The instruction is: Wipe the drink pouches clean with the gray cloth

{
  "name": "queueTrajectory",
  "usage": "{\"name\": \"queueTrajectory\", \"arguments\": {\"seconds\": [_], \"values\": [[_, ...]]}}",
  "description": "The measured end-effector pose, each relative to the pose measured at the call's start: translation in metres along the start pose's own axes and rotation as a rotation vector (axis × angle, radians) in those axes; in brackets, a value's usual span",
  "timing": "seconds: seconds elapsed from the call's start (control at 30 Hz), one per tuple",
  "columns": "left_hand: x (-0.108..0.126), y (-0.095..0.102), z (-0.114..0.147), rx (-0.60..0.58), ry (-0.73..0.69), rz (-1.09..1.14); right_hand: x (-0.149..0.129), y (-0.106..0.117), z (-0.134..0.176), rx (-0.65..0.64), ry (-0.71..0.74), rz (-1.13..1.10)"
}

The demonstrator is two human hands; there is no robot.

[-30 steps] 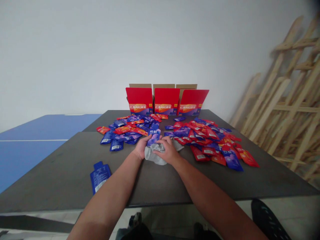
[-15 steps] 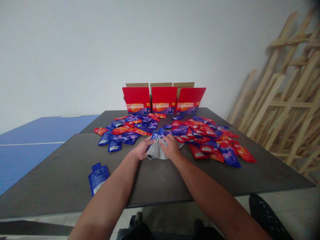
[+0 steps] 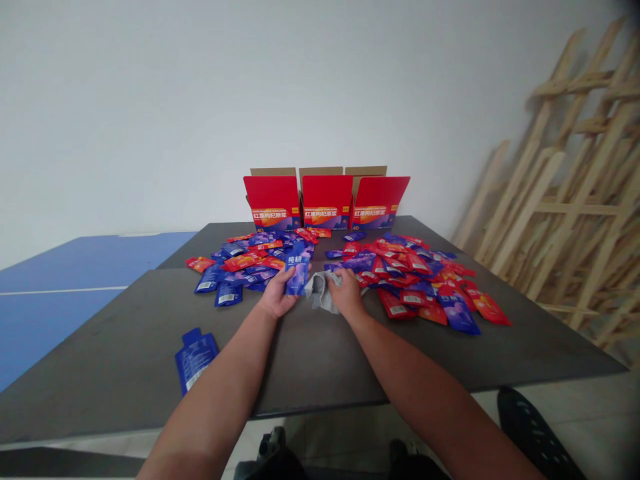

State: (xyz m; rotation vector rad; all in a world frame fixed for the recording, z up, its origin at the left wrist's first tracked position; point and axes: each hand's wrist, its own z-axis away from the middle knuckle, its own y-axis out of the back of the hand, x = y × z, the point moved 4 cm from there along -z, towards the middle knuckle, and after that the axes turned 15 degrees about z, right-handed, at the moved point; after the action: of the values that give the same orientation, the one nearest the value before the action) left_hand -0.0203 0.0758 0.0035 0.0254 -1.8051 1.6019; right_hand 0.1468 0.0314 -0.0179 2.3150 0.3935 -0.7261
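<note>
My left hand [image 3: 279, 294] grips a blue-purple drink pouch [image 3: 298, 272] by its left edge and holds it upright, printed front toward me. Just to the right, my right hand [image 3: 346, 292] is closed on a crumpled grey cloth [image 3: 322, 292], which hangs beside the pouch's lower edge. Behind the left hand lies a pile of blue and red pouches [image 3: 240, 261]. A larger mixed pile of pouches [image 3: 403, 263] spreads to the right of the right hand. One blue pouch [image 3: 196, 358] lies alone near my left forearm, partly covered by it.
Three open red cartons [image 3: 327, 200] stand side by side at the back of the dark table [image 3: 320, 373]. A blue table [image 3: 65, 287] adjoins on the left. Wooden frames [image 3: 570, 193] lean against the wall at right. A black chair part [image 3: 537, 433] shows at lower right.
The cloth, earlier pressed against the pouch, has come away from it to the right with my right hand. My left hand has shifted slightly left and raised the pouch, showing its front.
</note>
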Motion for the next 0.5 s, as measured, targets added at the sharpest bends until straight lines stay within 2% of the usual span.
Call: {"name": "queueTrajectory", "arguments": {"seconds": [0.07,0.13,0.23,0.37,0.5], "values": [[0.003,-0.003,0.002,0.045,-0.050,0.085,-0.005,-0.004,0.003,-0.071,0.081,0.015],[-0.005,-0.005,0.004,0.056,0.015,0.099,-0.010,-0.007,0.007,-0.136,0.165,0.013],[-0.022,-0.007,0.002,0.009,0.122,0.051,-0.015,-0.006,0.009,-0.186,0.226,-0.058],[-0.036,-0.005,-0.004,0.027,0.036,-0.038,-0.014,-0.003,0.006,-0.174,0.180,-0.201],[-0.040,-0.005,-0.007,0.044,-0.033,-0.121,-0.013,-0.004,0.002,-0.152,0.087,-0.190]]}}
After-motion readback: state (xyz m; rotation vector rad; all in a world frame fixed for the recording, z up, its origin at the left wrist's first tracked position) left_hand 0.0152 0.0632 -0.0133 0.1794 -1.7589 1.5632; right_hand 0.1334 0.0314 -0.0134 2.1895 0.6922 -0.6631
